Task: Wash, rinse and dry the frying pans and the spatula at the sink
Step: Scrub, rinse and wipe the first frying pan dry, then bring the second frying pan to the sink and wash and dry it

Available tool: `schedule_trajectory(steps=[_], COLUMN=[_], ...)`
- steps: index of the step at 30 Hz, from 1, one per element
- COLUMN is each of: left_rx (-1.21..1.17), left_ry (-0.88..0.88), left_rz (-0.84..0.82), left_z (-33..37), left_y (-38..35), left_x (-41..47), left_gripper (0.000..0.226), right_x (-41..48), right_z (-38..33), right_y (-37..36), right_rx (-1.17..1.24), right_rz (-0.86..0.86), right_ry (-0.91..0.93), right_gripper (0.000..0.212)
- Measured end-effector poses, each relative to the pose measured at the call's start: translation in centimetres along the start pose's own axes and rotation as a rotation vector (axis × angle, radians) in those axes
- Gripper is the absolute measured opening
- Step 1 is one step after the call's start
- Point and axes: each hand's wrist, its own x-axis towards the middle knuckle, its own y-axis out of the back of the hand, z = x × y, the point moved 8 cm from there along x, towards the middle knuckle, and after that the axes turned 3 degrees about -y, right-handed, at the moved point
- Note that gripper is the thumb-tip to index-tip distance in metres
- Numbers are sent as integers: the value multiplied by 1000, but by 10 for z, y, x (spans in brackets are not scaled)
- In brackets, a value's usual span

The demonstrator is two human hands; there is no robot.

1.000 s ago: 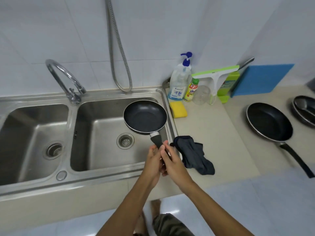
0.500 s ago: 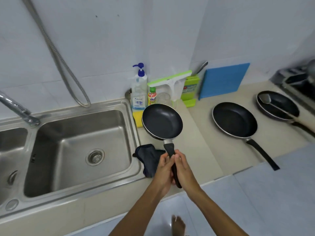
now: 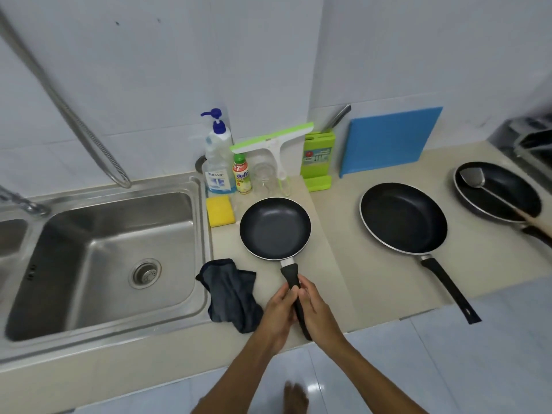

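Observation:
A small black frying pan (image 3: 274,227) is over the beige counter, right of the sink (image 3: 104,255). My left hand (image 3: 279,312) and my right hand (image 3: 318,312) both grip its black handle from either side. A dark cloth (image 3: 233,294) lies crumpled just left of the handle. A larger black pan (image 3: 403,218) rests on the counter further right. At the far right a third pan (image 3: 504,192) holds a metal spatula (image 3: 475,177).
A soap pump bottle (image 3: 218,162), a small bottle (image 3: 241,174), a glass (image 3: 264,179), a green squeegee (image 3: 274,144), a yellow sponge (image 3: 220,211), a green knife block (image 3: 318,158) and a blue board (image 3: 388,140) line the wall. The tap (image 3: 24,201) and shower hose (image 3: 86,138) are at left.
The small pan has travelled from above the sink basin rightward to over the counter beside the cloth, with both hands staying on its handle. The view has swung right.

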Motion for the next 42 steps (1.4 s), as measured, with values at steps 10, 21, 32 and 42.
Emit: schedule_trajectory(steps=[10,21,32,42], left_rx=[6,133,1513,1728], left_ry=[13,2,-416,-772], left_rz=[57,119,303,87], left_z=[0,7,66,79], left_y=[5,12,5,-99], left_x=[11,11,0,31], left_gripper=[36,27,50,43], right_x=[16,20,14,8], right_z=[7,6,-22,-35], right_y=[-1,3,40,149], right_rx=[10,-46,-519,-908], right_rz=[-86,-105,31,349], right_ry=[15,11,96,199], right_gripper=[45,44,41,44])
